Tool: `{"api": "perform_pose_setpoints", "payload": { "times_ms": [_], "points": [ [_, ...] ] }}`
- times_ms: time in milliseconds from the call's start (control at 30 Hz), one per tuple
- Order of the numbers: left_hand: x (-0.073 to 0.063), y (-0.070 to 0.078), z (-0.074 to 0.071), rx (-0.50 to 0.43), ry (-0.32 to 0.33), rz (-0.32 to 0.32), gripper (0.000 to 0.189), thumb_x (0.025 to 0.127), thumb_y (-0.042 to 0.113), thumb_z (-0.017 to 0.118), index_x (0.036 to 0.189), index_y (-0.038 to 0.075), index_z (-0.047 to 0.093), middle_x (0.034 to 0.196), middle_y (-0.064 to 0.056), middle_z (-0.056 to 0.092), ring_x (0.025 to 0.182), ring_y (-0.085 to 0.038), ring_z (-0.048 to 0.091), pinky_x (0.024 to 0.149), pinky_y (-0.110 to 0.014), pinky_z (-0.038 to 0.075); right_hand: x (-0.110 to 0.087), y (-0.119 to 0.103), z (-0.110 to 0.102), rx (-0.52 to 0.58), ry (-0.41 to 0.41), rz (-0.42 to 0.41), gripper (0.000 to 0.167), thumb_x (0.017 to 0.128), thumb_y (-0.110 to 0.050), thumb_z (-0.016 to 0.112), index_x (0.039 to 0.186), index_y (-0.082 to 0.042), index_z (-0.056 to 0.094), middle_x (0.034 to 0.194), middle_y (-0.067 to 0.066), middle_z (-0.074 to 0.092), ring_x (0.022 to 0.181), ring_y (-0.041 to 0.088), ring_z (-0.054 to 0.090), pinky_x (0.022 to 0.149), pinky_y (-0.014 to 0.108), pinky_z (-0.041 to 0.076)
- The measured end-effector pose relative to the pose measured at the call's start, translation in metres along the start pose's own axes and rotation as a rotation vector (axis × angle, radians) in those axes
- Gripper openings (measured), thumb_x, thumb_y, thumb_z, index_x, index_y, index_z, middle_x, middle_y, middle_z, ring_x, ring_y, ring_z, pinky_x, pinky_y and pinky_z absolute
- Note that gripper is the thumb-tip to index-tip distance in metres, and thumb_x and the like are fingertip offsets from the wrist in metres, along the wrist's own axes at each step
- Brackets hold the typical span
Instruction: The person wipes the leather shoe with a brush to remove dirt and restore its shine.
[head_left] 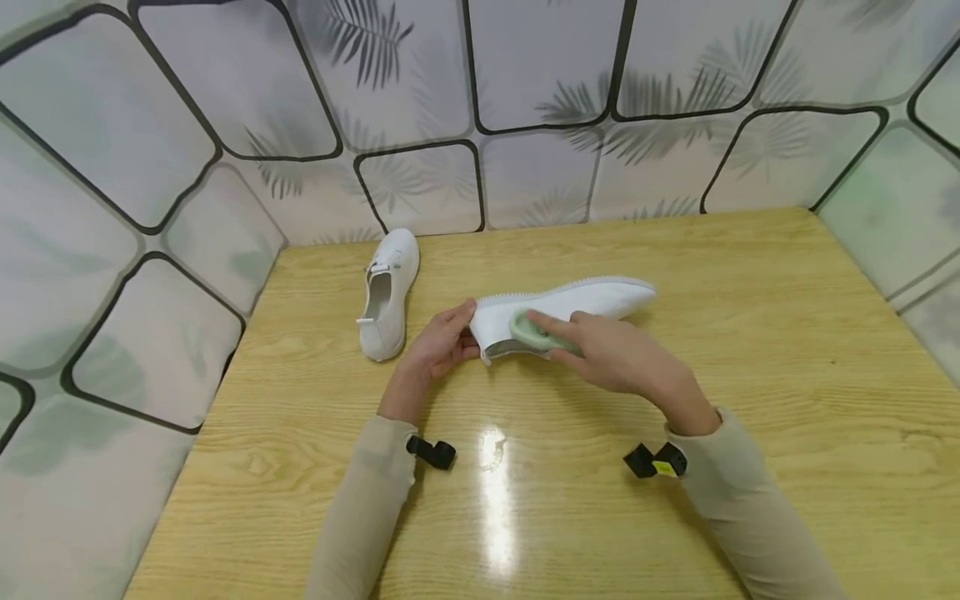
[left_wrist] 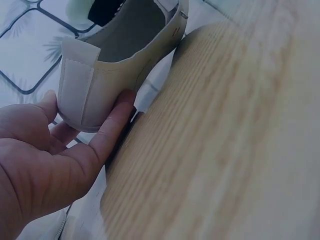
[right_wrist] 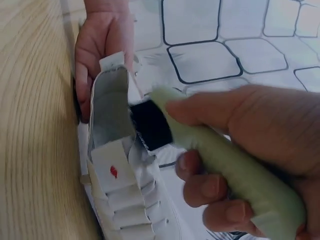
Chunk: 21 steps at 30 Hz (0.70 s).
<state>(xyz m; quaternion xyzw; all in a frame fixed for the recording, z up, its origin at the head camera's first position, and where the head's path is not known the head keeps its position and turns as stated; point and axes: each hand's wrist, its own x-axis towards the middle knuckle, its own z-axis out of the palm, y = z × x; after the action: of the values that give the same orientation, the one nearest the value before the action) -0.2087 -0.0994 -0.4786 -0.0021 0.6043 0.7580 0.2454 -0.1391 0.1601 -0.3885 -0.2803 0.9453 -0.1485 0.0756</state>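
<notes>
My left hand (head_left: pixel 437 343) grips the heel of a white shoe (head_left: pixel 592 297), thumb on one side and fingers on the other. The shoe lies on its side in the head view, toe to the right and opening towards me. In the left wrist view the heel (left_wrist: pixel 80 92) and its pull tab show between the fingers. My right hand (head_left: pixel 626 357) holds a pale green brush (head_left: pixel 527 331) against the shoe's side near the opening. The right wrist view shows its dark bristles (right_wrist: pixel 150 125) at the collar, with fingers wrapped round the green handle (right_wrist: pixel 235 175).
A second white shoe (head_left: pixel 390 327) stands on the left of the wooden table (head_left: pixel 750 350), toe pointing to the back. Patterned panels (head_left: pixel 540 175) rise along the table's rear and sides. Light glares off the tabletop near the front.
</notes>
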Motion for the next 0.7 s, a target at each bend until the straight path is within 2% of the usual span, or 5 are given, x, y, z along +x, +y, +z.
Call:
{"api": "perform_pose_setpoints", "payload": {
  "times_ms": [67, 233, 400, 567, 700],
  "points": [
    [0.0001, -0.0009, -0.0002, 0.003, 0.002, 0.000, 0.054, 0.108, 0.035, 0.036, 0.142, -0.007, 0.042, 0.095, -0.007, 0.062, 0.080, -0.015, 0.064, 0.071, -0.026, 0.055, -0.0002, 0.0008, -0.0004, 0.013, -0.011, -0.018, 0.057, 0.103, -0.028, 0.054, 0.156, -0.025, 0.033, 0.095, 0.010, 0.061, 0.062, 0.015, 0.050, 0.058, 0.033, 0.043],
    [0.0010, -0.0009, -0.0002, -0.005, 0.012, -0.003, 0.055, 0.108, 0.036, 0.037, 0.143, -0.006, 0.042, 0.097, -0.008, 0.062, 0.081, -0.015, 0.064, 0.072, -0.026, 0.055, -0.0014, 0.0051, -0.0032, -0.009, 0.088, 0.028, 0.057, 0.102, -0.027, 0.055, 0.155, -0.023, 0.035, 0.091, 0.011, 0.058, 0.057, 0.016, 0.044, 0.050, 0.031, 0.037],
    [0.0000, 0.0001, -0.0003, 0.002, 0.005, -0.006, 0.055, 0.108, 0.036, 0.037, 0.144, -0.006, 0.042, 0.096, -0.008, 0.062, 0.080, -0.015, 0.064, 0.071, -0.026, 0.055, -0.0040, 0.0059, -0.0048, 0.066, -0.004, -0.044, 0.057, 0.102, -0.027, 0.056, 0.155, -0.025, 0.035, 0.088, 0.004, 0.059, 0.063, 0.013, 0.047, 0.058, 0.031, 0.040],
    [0.0004, -0.0001, -0.0003, -0.007, 0.001, -0.003, 0.055, 0.108, 0.036, 0.037, 0.145, -0.005, 0.041, 0.096, -0.008, 0.063, 0.081, -0.015, 0.065, 0.072, -0.027, 0.055, -0.0038, 0.0087, -0.0051, 0.030, 0.082, -0.004, 0.057, 0.102, -0.025, 0.056, 0.155, -0.022, 0.037, 0.086, 0.007, 0.056, 0.057, 0.015, 0.043, 0.053, 0.030, 0.037],
    [0.0002, -0.0003, -0.0009, -0.001, -0.001, -0.003, 0.056, 0.108, 0.036, 0.037, 0.144, -0.006, 0.041, 0.096, -0.007, 0.063, 0.080, -0.015, 0.065, 0.071, -0.026, 0.055, -0.0064, 0.0100, -0.0073, 0.067, 0.008, -0.029, 0.057, 0.102, -0.026, 0.057, 0.155, -0.023, 0.036, 0.095, 0.007, 0.062, 0.065, 0.013, 0.049, 0.060, 0.032, 0.042]
  ]
}}
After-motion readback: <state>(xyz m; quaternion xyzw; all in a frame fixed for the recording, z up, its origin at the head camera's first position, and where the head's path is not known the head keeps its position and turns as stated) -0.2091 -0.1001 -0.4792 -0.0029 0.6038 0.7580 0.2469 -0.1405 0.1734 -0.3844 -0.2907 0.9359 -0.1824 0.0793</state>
